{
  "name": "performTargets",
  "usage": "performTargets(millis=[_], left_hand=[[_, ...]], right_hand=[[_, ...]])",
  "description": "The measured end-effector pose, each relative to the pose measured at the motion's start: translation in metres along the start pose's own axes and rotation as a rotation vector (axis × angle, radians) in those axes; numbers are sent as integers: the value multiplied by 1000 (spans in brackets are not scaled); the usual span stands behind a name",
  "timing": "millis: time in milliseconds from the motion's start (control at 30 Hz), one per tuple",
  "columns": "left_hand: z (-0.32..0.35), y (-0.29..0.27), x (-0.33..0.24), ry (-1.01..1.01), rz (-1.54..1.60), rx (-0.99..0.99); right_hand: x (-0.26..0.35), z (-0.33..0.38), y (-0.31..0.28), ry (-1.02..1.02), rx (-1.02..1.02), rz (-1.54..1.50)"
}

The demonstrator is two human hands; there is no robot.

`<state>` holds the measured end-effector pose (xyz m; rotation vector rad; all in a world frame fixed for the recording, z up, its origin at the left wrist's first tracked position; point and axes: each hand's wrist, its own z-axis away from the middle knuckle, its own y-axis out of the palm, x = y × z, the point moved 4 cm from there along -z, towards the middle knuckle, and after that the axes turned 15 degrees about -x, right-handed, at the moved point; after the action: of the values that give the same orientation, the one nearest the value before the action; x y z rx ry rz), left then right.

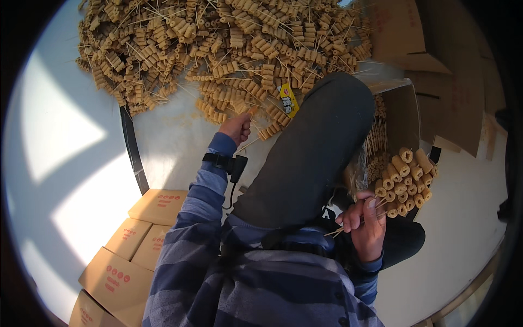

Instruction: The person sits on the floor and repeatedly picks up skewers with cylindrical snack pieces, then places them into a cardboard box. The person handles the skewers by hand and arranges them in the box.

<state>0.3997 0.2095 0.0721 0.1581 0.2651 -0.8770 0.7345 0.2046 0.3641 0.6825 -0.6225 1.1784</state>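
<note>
My right hand (368,226) is closed around the thin sticks of a bundle of skewers (406,182). Ring-shaped, golden-brown rolls are threaded on them and fan out to the right, beyond my fingers. On the left, my left hand (237,128) is at the near edge of a big pile of similar skewers (218,43). Its fingers are curled in, and whatever they grip is hidden. A loose stick and a few skewers (269,129) lie just right of that hand. Close by, a small yellow packet (288,100) rests against the pile.
Right of my bent knee (305,141), an open carton (397,109) holds rows of skewers and a clear plastic liner. Large cardboard flaps (403,32) stand behind it. Closed brown boxes (117,278) are stacked at the lower left. A dark strip (132,147) crosses the pale floor.
</note>
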Motion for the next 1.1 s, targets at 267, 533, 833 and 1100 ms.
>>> performTargets(millis=[267, 533, 833, 1100], left_hand=[[254, 45, -69, 534, -166, 344], [350, 143, 9, 832, -474, 561], [366, 163, 11, 678, -465, 791], [373, 197, -10, 668, 61, 896]], right_hand=[[5, 9, 14, 105, 51, 12], [10, 53, 7, 166, 262, -185], [16, 75, -22, 4, 130, -191], [18, 89, -28, -41, 211, -40]])
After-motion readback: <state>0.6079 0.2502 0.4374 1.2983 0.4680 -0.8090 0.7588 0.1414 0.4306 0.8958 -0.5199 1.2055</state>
